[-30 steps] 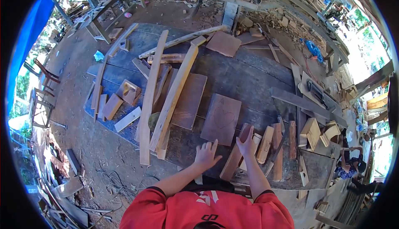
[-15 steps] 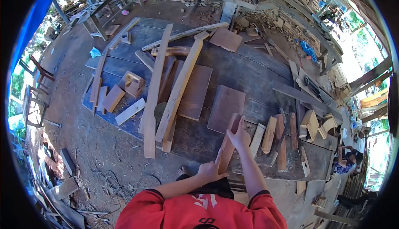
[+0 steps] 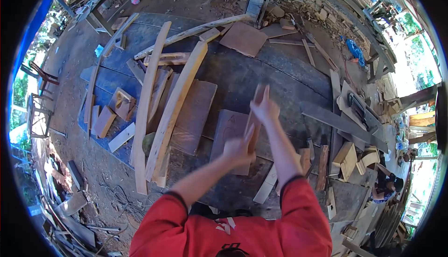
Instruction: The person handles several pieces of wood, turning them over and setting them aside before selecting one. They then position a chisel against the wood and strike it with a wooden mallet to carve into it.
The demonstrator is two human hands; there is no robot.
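Both hands grip a narrow brown wooden board (image 3: 252, 126), held over the table and pointing away from me. My left hand (image 3: 239, 150), blurred by motion, is closed around its near end. Further up, my right hand (image 3: 266, 111) holds it with one finger stretched along its far end. Just left of and below the held piece lies a flat brown wooden panel (image 3: 228, 128), partly covered by my left hand. A pale wood strip (image 3: 266, 184) rests to the right of the panel, near my right forearm.
Long timbers (image 3: 179, 112) and a wide panel (image 3: 193, 117) lie on the dark table (image 3: 289, 84) at left. A handsaw (image 3: 343, 124) and shaped wood blocks (image 3: 345, 158) are on the right. A person (image 3: 389, 184) sits low beyond the right edge.
Both hands have carried the wooden board forward, away from my body and over the table. My view has shifted, so the things on the left of the table sit further left.
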